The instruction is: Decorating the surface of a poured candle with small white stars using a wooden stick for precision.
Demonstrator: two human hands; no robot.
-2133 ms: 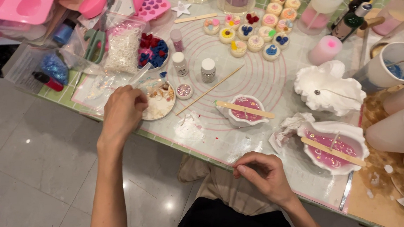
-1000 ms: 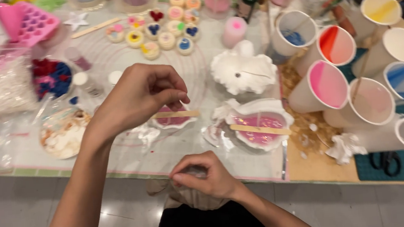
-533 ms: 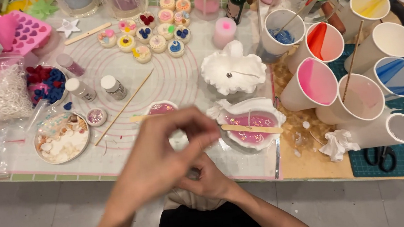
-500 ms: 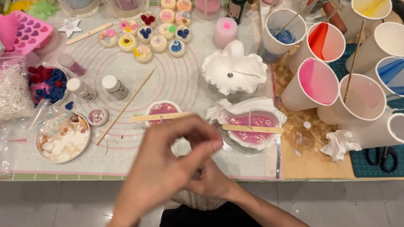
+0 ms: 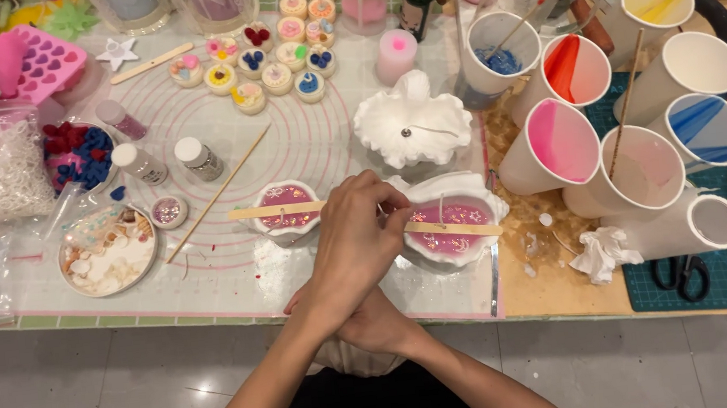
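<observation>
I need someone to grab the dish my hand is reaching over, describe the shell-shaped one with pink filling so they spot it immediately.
Start at the round-ringed silicone mat, then go to its right edge near the table front. The shell dish sits under the left hand; it is larger than the small pink-filled dish beside it and, unlike the empty white shell behind, holds glittery pink.

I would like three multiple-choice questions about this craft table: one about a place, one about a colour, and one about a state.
1. Where does the left hand reach?
A. to the shell-shaped dish of pink wax
B. to the scissors
C. to the green bottle

2. What colour is the empty shell mould behind that dish?
A. black
B. white
C. blue

3. How does the flat wooden stick lie on the dish?
A. standing upright in it
B. across its rim
C. broken in two on the floor

Answers: 1 A, the fingertips are at the dish's left edge. 2 B, it is plain white. 3 B, it spans the rim, holding the wick.
</observation>
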